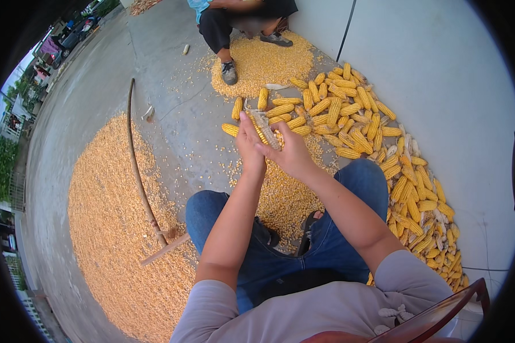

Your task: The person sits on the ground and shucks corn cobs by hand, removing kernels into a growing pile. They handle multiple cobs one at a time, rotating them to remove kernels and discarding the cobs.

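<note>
A partly shelled ear of corn [262, 127] is held between my two hands, above the floor in front of my knees. Rows of yellow kernels remain along its left side, while the bare, pale cob shows on the right. My left hand [251, 143] wraps the ear from the left, its fingertips hidden. From the right, my right hand [291, 151] presses against the lower end, the thumb laid across toward my left palm. Some loose kernels [280, 138] show by the right fingers. Beneath my hands, a pile of shelled kernels [283, 195] spreads between my feet.
Unshelled ears [360, 115] are heaped along the pale wall [446, 85] to my right. A broad bed of kernels [111, 223] covers the concrete at left, with a long-handled wooden rake [139, 184] on it. Opposite, another person [216, 32] sits by a kernel pile [266, 64].
</note>
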Motion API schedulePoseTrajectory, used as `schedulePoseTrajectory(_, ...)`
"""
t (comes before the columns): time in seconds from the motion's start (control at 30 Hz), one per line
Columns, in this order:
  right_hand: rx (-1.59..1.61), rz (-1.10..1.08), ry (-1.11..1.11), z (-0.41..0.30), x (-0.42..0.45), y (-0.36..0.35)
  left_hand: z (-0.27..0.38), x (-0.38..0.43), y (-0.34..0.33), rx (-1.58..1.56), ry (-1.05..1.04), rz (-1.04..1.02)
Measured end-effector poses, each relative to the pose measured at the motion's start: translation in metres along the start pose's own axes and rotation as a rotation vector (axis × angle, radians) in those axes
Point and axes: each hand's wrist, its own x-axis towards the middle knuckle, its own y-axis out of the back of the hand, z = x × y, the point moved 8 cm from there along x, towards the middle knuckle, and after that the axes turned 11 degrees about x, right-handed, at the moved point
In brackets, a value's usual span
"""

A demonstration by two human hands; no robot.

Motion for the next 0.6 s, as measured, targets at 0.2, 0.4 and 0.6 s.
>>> schedulePoseTrajectory(0.2,0.267,0.008,-0.130,0.000,0.002,0.003,-0.002,-0.006,-0.009,0.055,0.013,-0.060)
schedulePoseTrajectory(0.4,0.239,0.066,-0.007,0.000,0.000,0.008,0.014,-0.008,-0.010,0.331,-0.157,-0.031)
schedulePoseTrajectory(0.6,0.199,0.101,0.019,-0.006,-0.002,0.010,0.025,-0.012,-0.009,0.493,-0.243,0.019)
